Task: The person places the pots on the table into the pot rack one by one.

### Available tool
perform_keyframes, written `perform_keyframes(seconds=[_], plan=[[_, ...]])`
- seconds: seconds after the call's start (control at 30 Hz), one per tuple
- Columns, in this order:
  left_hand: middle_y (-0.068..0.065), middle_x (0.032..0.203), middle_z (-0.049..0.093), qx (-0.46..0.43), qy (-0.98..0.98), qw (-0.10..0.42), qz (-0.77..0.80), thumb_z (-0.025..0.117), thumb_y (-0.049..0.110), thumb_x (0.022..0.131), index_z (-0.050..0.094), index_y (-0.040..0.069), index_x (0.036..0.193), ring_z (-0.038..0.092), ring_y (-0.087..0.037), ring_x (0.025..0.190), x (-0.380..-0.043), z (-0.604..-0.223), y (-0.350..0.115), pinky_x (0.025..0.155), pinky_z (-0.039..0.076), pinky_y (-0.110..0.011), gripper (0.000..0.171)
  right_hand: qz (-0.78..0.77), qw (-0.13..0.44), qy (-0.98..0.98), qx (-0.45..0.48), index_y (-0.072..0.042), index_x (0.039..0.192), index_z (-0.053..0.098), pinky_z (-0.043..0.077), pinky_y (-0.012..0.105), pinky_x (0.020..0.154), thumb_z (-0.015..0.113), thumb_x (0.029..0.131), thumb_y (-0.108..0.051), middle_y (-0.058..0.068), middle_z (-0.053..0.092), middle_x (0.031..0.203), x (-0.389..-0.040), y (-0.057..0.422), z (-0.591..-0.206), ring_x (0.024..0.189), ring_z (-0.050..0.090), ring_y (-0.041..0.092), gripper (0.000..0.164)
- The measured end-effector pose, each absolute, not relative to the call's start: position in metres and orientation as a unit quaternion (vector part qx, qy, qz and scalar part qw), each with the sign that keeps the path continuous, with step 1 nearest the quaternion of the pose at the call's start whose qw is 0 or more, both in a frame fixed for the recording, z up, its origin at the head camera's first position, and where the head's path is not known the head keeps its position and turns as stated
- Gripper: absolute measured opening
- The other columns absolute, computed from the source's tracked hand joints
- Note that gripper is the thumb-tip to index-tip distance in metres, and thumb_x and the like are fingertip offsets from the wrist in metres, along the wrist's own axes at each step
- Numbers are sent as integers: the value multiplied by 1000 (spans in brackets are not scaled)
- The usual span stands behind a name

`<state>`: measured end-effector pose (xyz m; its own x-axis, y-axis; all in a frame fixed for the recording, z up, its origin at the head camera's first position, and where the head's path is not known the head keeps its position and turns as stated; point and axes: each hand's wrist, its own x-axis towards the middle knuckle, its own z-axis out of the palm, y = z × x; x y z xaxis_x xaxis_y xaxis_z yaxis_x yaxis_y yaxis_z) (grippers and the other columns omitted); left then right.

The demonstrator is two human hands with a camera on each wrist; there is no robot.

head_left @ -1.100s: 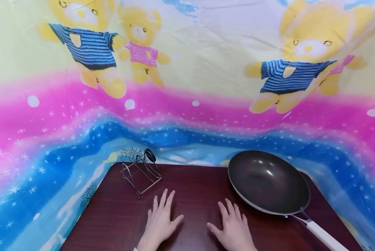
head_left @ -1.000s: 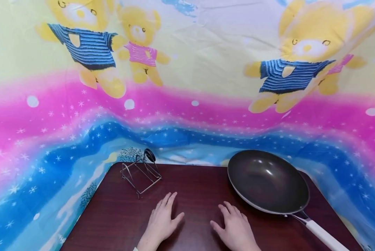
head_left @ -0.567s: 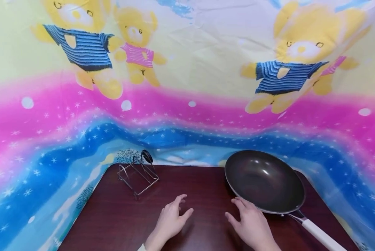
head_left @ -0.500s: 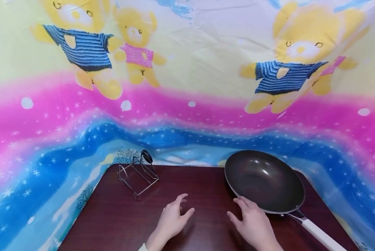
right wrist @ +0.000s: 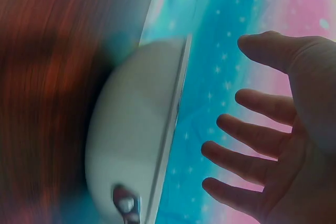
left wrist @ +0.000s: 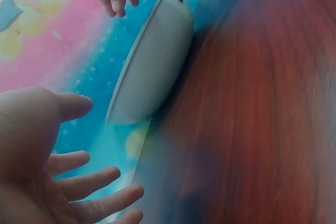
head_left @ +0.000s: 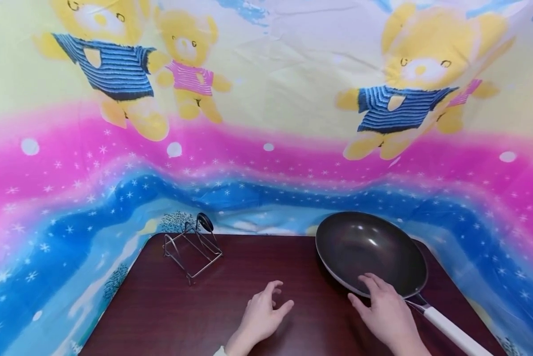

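A frying pan (head_left: 364,252) with a dark inside, pale outside and white handle (head_left: 455,331) stands at the right of the brown table. My right hand (head_left: 388,311) overlaps its near rim in the head view. In the right wrist view the fingers (right wrist: 244,161) are spread in the air beside the pan's rim (right wrist: 173,124), holding nothing. My left hand (head_left: 264,314) hovers over the middle of the table, thumb apart and fingers relaxed; its palm (left wrist: 26,145) is bare in the left wrist view, with the pan (left wrist: 155,56) beyond.
A wire rack (head_left: 192,254) with a round black knob (head_left: 205,222) sits at the table's back left. Behind the dark wooden table (head_left: 159,306) hangs a cloth (head_left: 266,113) printed with bears and snowflakes.
Both hands have moved to the right. The right hand has gone from the table's middle to over the pan's near rim. The head view has turned slightly right; pan and rack stay put.
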<state>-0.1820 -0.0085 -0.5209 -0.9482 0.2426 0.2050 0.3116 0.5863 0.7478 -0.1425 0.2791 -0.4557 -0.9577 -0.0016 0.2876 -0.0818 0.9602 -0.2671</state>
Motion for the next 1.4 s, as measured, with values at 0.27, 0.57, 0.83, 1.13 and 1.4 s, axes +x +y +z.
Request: perform_keyframes(seconds=[0.27, 0.57, 0.83, 1.13, 1.4], plan=[[-7, 116, 72, -148, -868, -14, -475, 72, 48, 90, 59, 17, 129, 68, -13, 79, -173, -520, 13, 77, 48, -43, 51, 136, 124, -983, 5, 2, 129, 63, 48, 68, 84, 76, 88, -40, 32, 57, 132, -145, 305, -454, 113, 58, 54, 60], [-6, 114, 72, -124, -823, -63, -551, 74, 45, 89, 60, 18, 126, 67, -18, 89, -165, -518, 49, 79, 50, -42, 48, 133, 46, -989, -37, 6, 138, 51, 47, 69, 84, 70, 88, -59, 37, 47, 138, -150, 343, -453, 117, 50, 59, 84], [-11, 118, 70, -113, -787, -109, -596, 73, 41, 91, 59, 14, 126, 65, -36, 110, -157, -526, 72, 89, 52, -46, 47, 116, -41, -990, -65, 13, 141, 40, 47, 69, 80, 64, 80, -77, 46, 40, 135, -145, 391, -458, 115, 48, 63, 111], [-13, 120, 68, -96, -775, -133, -610, 73, 40, 91, 58, 11, 126, 64, -38, 110, -154, -534, 81, 91, 51, -51, 48, 98, -118, -983, -99, 22, 137, 33, 48, 70, 78, 69, 72, -79, 50, 37, 127, -136, 435, -467, 110, 45, 65, 125], [-8, 117, 69, -92, -769, -139, -618, 75, 40, 89, 59, 17, 123, 64, -34, 109, -151, -527, 92, 90, 52, -47, 44, 109, -157, -977, -96, 25, 135, 27, 46, 72, 81, 69, 78, -73, 53, 37, 124, -134, 461, -474, 111, 42, 66, 121]])
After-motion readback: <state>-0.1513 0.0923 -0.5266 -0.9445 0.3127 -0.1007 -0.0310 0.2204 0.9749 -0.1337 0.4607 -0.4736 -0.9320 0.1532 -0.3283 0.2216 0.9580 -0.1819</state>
